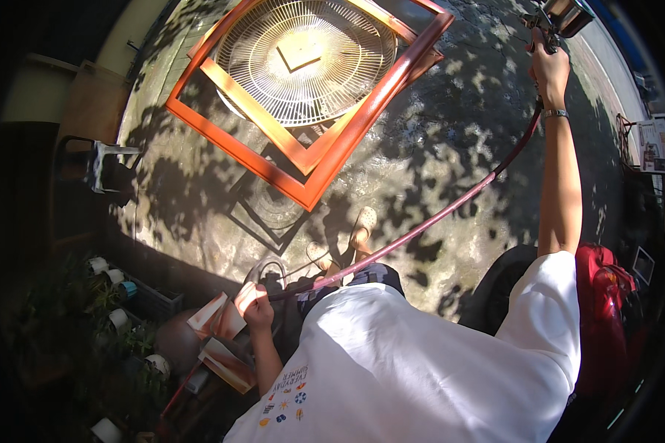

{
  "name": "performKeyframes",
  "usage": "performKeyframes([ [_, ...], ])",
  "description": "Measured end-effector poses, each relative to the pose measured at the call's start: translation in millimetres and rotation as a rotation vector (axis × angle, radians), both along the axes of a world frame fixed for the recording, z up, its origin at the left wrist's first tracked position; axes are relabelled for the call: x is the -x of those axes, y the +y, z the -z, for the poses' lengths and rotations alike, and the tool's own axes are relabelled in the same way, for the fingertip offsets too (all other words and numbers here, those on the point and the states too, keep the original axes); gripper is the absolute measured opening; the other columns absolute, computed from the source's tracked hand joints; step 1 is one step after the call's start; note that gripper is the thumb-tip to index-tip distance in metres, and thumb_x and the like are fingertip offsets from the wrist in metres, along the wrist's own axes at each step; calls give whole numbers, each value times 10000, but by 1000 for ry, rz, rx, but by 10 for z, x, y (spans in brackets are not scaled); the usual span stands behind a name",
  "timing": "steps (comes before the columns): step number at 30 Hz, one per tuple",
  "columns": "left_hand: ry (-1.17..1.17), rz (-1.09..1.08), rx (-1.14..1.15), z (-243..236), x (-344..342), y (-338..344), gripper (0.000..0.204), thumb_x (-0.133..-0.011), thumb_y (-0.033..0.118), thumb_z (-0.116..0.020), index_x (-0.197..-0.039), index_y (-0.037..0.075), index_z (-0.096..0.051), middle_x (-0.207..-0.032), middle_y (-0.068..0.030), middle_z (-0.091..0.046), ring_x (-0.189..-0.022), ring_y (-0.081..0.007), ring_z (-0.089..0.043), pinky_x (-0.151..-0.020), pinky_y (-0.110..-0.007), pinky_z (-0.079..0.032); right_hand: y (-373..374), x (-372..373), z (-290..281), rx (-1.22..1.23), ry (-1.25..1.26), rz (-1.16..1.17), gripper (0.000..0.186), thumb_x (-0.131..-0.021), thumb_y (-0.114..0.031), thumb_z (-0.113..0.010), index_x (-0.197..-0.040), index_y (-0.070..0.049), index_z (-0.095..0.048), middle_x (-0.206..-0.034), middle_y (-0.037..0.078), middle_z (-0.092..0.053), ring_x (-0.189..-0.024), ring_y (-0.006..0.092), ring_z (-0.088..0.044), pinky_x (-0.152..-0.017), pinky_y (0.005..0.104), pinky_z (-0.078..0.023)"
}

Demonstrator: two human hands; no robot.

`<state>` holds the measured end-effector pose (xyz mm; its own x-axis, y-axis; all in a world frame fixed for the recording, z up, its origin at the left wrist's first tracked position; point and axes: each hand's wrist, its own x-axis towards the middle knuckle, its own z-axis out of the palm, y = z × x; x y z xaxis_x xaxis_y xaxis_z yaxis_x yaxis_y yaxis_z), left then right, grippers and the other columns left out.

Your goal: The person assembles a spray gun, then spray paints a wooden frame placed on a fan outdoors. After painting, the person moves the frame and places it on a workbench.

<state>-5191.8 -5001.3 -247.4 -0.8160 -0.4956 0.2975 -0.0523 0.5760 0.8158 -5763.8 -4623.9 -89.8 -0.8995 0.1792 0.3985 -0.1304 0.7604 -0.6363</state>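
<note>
My right hand [551, 72], arm stretched out to the upper right, is closed round the handle of a spray gun [570, 16] with a shiny metal cup. From the gun a dark red hose [437, 215] sags across in front of me to my left hand [254, 304], whose fingers are wrapped round it by my left hip. Ahead, a large orange-red wooden frame [236, 153] and a smaller, lighter orange frame [253, 103] rest on a round wire grille [332, 100], raised above the ground. The spray gun is to the right of the frames, apart from them.
Dappled concrete ground [421, 155] stretches round the frames. At left are a small stool [111, 151] and potted plants [118, 319]. Paint-marked boxes [227, 363] stand beside my left arm. Behind my right arm is a red vehicle or cover [600, 317], not clearly seen.
</note>
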Motion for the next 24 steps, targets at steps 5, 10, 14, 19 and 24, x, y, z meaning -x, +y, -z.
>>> performKeyframes([
  [5,-201,6,8,199,-185,-136,375,-927,45,-541,-581,-9,-408,-527,-114,-369,-477,-274,-365,-497,-376,-289,77,-701,306,221,-145,-115,348,-955,-384,-614,-934,-42,-674,-734,32,-644,-392,70,-467,-358,251,-322],
  [10,-466,12,-16,710,-459,-431,363,-947,114,-555,-617,-19,-487,-583,-156,-446,-568,-323,-455,-563,-410,-346,-74,-2116,313,462,-286,-349,280,-972,-303,-616,-945,-29,-667,-675,7,-621,-375,40,-439,-329,215,-292],
  [14,-414,151,-9,975,-620,-714,362,-958,145,-529,-626,4,-502,-592,-163,-449,-593,-361,-486,-614,-448,-362,-228,-3212,344,583,-386,-430,164,-940,-171,-670,-924,-8,-669,-663,-7,-620,-459,0,-459,-405,190,-304],
  [19,-382,237,17,1133,-774,-925,349,-977,141,-483,-653,27,-543,-600,-126,-540,-629,-329,-555,-688,-442,-416,-328,-4214,278,383,-577,-617,176,-856,-147,-708,-874,17,-647,-689,49,-599,-578,111,-523,-549,265,-407],
  [24,-430,79,-216,1232,-881,-1005,263,-992,173,-541,-845,-22,-639,-747,-82,-658,-667,-144,-605,-676,-254,-452,-381,-4864,224,567,-764,-691,456,-886,-391,-687,-993,52,-669,-699,53,-636,-438,74,-469,-454,238,-372],
])
